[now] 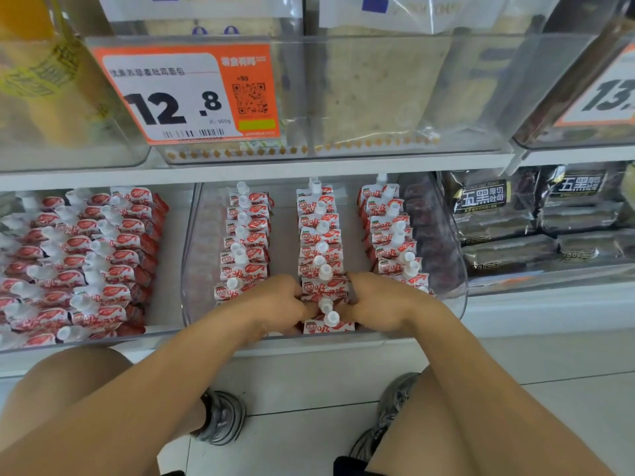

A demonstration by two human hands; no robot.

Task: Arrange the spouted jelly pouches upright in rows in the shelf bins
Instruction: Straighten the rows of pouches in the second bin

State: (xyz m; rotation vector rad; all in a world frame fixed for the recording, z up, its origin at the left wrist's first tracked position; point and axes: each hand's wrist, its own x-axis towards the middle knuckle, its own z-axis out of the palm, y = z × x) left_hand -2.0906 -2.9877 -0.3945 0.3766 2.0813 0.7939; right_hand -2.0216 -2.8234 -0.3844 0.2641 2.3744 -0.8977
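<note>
Red-and-white spouted jelly pouches stand upright in three rows inside a clear shelf bin (pixel 192 255): a left row (pixel 245 242), a middle row (pixel 321 235) and a right row (pixel 391 231). My left hand (pixel 275 304) and my right hand (pixel 376 300) press in from either side on the front pouches (pixel 328 319) of the middle row, fingers curled around them. The fingertips are hidden behind the pouches. A neighbouring bin on the left holds many more of the same pouches (pixel 79 262), leaning in tight rows.
Dark toast packs (pixel 515 221) fill the bin to the right. The upper shelf carries clear bins of bread with an orange 12.8 price tag (pixel 185 94). My knees and grey shoes (pixel 220 417) are over the tiled floor below the shelf edge.
</note>
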